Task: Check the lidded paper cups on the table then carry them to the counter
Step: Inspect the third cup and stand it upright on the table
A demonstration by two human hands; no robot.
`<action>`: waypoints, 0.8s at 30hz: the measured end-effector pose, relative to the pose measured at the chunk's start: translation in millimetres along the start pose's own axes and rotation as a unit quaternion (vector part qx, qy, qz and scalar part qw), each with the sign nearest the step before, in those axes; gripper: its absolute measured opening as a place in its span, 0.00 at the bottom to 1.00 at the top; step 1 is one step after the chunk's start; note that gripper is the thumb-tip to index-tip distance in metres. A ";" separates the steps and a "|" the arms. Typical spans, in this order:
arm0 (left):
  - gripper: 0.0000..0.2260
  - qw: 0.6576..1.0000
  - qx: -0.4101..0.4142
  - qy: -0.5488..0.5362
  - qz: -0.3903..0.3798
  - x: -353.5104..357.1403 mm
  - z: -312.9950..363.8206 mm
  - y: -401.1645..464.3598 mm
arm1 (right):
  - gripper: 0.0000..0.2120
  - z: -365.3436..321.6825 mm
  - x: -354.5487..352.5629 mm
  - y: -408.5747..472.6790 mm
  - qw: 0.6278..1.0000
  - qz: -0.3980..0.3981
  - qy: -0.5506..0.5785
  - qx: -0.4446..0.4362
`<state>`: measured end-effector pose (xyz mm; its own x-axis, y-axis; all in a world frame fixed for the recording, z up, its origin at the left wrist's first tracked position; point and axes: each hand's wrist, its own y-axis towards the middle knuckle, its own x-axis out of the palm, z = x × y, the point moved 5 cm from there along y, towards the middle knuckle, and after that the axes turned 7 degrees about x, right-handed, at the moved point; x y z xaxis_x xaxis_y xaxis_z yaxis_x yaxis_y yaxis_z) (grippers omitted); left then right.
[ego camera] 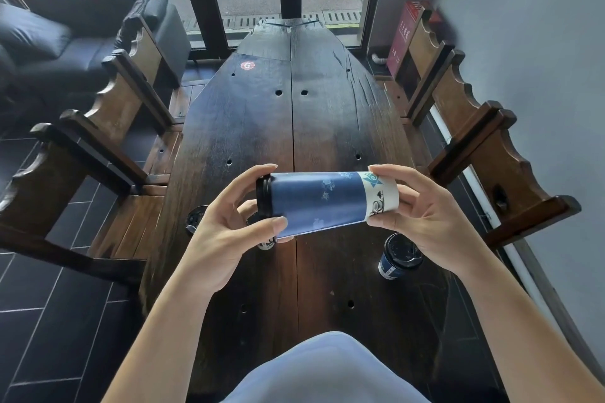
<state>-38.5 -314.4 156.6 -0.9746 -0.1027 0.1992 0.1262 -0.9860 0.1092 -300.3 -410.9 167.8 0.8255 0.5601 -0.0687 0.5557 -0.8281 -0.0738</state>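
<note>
A tall blue paper cup with a black plastic lid (322, 201) is held horizontally above the dark wooden plank bench (327, 114), lid end at the left. The lid end is gripped by the left hand (226, 235), with fingers over the top and the thumb (273, 224) pressed on the near side. The white printed base end is gripped by the right hand (425, 222), fingers curled around it. A second blue lidded paper cup (400, 256) stands upright on the bench just below the right hand. A third black-lidded cup (195, 219) is seen beyond the left hand, largely hidden by it. A round red sticker (247, 65) is located on the bench well beyond both hands. Carved wooden chairs (471, 127) are placed outward of each hand.
</note>
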 end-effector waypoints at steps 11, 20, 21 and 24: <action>0.29 1.000 0.013 0.026 -0.009 0.1 4.8 4.5 | 0.32 1.6 -2.1 3.3 1.000 -0.013 -0.004 0.013; 0.32 0.999 0.011 0.024 -0.042 -1.2 1.8 8.1 | 0.26 1.1 -3.9 1.7 1.000 -0.001 -0.018 0.008; 0.32 0.999 0.015 0.025 -0.043 -0.7 1.5 7.3 | 0.26 1.9 -4.5 1.7 1.000 0.000 -0.021 0.010; 0.29 0.999 0.018 0.030 -0.033 -1.3 -1.1 5.9 | 0.26 4.8 -5.0 1.2 0.999 -0.003 -0.028 0.020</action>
<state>-36.7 -320.2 155.9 -0.9904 -0.0457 0.1308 0.0660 -0.9857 0.1551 -304.3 -414.5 163.3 0.8145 0.5669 -0.1235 0.5557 -0.8234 -0.1148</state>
